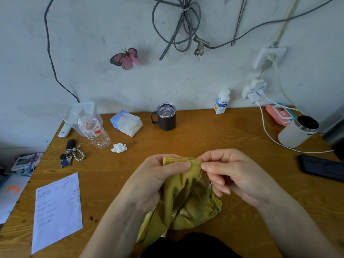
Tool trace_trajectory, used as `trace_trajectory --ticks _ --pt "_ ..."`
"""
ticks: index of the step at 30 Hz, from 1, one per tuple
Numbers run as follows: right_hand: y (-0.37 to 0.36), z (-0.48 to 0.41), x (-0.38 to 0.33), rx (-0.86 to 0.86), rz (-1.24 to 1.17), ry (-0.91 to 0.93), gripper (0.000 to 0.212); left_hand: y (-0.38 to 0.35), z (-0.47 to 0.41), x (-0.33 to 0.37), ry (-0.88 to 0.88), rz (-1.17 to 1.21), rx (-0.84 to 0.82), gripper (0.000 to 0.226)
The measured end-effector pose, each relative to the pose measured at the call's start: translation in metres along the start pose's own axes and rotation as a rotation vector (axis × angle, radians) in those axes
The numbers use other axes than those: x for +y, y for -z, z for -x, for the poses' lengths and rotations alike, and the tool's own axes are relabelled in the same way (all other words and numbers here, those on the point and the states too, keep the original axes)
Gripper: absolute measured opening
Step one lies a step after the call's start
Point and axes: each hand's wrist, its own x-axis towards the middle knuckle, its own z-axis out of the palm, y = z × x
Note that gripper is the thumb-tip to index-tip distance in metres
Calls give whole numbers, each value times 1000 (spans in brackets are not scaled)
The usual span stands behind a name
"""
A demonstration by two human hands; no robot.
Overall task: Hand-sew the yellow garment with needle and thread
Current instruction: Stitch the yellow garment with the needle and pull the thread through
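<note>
Wooden desk against scuffed white wall. Back left: plastic water bottle lying tilted, tissue pack beside it, crumpled tissue in front. Keys with bead loop near left edge; printed paper sheet nearer front. Lidded dark mug at back centre, small white bottle by wall. Right: open white canister, pink wet-wipes pack behind, white charging cable, dark pouch. On wall: pink butterfly, bundled grey cables.

I see a wooden table filling the lower frame. At left lie a printed sheet, keys and a plastic bottle. Along the far edge sit a tissue pack, a dark lidded mug and a small white bottle. A white canister stands at right.
</note>
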Motion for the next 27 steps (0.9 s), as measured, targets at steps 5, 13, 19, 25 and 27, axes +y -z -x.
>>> trace_trajectory --ticks 5,13,19,25,27 --pt "-2 0 0 -19 10 -3 14 1 1 0 32 46 -28 12" --pt "-9 0 5 -19 5 20 16 2 -4 -6 55 125 -93 11" --pt "-10 0 15 93 324 151 17 1 -6 -11 39 104 -38 24" --pt "-10 0 17 124 386 229 17 1 -5 -11 6 156 -142 12" --pt "-8 0 17 78 334 207 15 3 -5 -11 -5 150 -155 13"
